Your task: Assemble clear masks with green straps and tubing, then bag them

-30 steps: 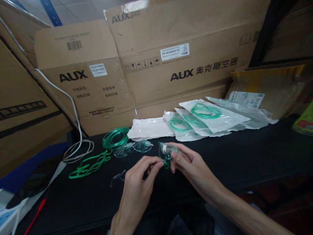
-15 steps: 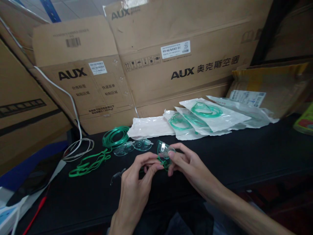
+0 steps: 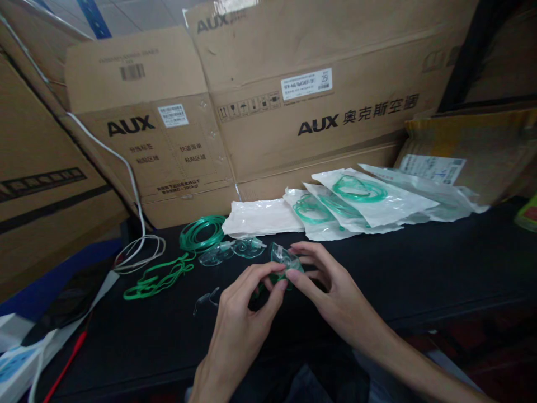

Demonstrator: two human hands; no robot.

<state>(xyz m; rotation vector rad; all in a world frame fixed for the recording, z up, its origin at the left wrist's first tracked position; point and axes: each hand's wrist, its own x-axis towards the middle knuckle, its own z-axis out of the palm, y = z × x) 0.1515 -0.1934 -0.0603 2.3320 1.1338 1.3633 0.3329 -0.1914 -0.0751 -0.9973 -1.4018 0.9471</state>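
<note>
Both hands meet over the black table (image 3: 419,268) on a small clear green-tinted plastic mask piece (image 3: 282,258). My right hand (image 3: 323,285) grips it with fingers and thumb from the right. My left hand (image 3: 245,310) pinches its lower green part from the left. Just beyond lie two clear mask shells (image 3: 230,251), a coil of green tubing (image 3: 202,232) and a loose green strap (image 3: 157,277).
Sealed white pouches (image 3: 361,204) with green tubing lie in a row behind the hands. Large AUX cardboard boxes (image 3: 293,95) wall the back. A white cable (image 3: 140,246) loops at the left. A small clear part (image 3: 205,299) lies near my left hand.
The mask piece has been turned a little in my fingers, and my left fingertips have closed in on its lower part. The view has shifted slightly.
</note>
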